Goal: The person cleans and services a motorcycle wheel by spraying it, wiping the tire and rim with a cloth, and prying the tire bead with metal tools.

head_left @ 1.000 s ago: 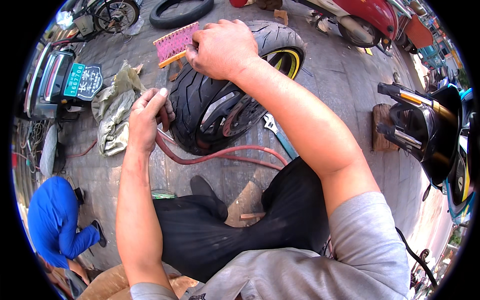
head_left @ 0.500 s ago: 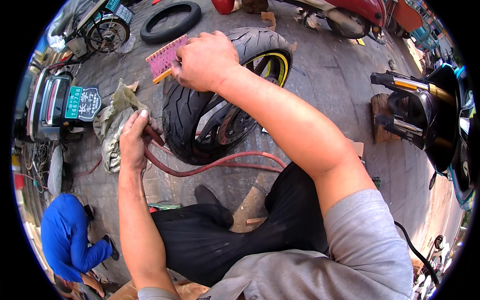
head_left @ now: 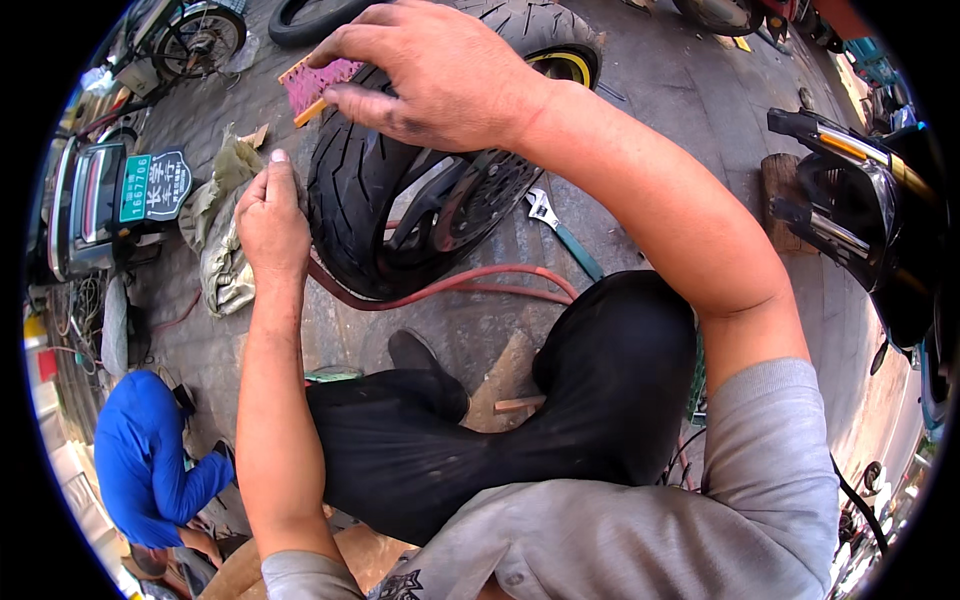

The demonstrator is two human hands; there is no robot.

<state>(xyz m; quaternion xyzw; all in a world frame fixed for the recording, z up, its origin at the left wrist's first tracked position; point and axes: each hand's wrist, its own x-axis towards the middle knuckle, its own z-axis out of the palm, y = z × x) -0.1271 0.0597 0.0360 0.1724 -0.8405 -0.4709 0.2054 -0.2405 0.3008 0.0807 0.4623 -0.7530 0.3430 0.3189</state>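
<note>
My right hand [head_left: 415, 75] is over the motorcycle wheel, its fingers round a flat pink item [head_left: 300, 92] with yellow wooden edges. The wheel's black tyre [head_left: 340, 210] stands in front of me; its rim shows yellow trim and a brake disc. My left hand [head_left: 270, 215] is closed beside the tyre's left side, on a red hose [head_left: 420, 298] that runs out beneath it across the paving; the hose's end is hidden by the fingers. An adjustable wrench [head_left: 565, 240] with a teal handle lies right of the wheel.
A person in blue [head_left: 150, 450] crouches at lower left. A parked vehicle's rear [head_left: 90, 210], a crumpled cloth [head_left: 225, 270] and a loose tyre [head_left: 305, 20] are left and behind. At right are a black front fork assembly [head_left: 850, 200] and a wooden block [head_left: 780, 200].
My right hand has risen in the picture, its fingers now arched further over the pink item. My left hand has shifted slightly up. The wrench has come out from behind my right arm.
</note>
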